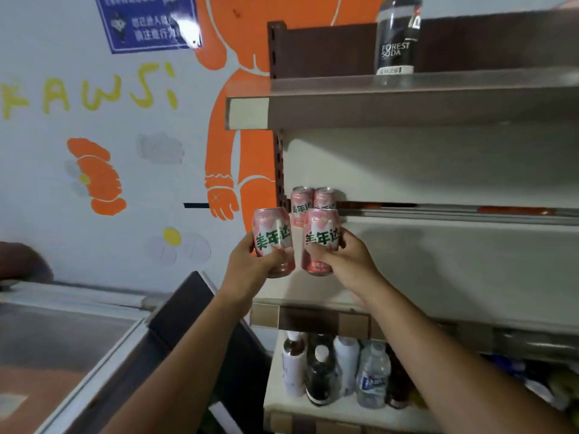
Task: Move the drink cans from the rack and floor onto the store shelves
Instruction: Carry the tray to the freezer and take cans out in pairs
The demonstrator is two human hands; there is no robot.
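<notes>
We look from head height, forward and slightly up, close over both raised hands (300,264) toward the shelves (438,101).

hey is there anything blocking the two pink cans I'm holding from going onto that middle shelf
Partly. Two pink cans already stand at the left end of the middle shelf, directly behind the cans in the left hand and right hand. The shelf to their right looks open.

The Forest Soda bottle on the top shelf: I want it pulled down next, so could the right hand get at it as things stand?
Probably not yet. The right hand is wrapped around a pink can, well below the Forest Soda bottle. Nothing stands in front of the bottle, so it looks reachable once that hand is free.
</notes>
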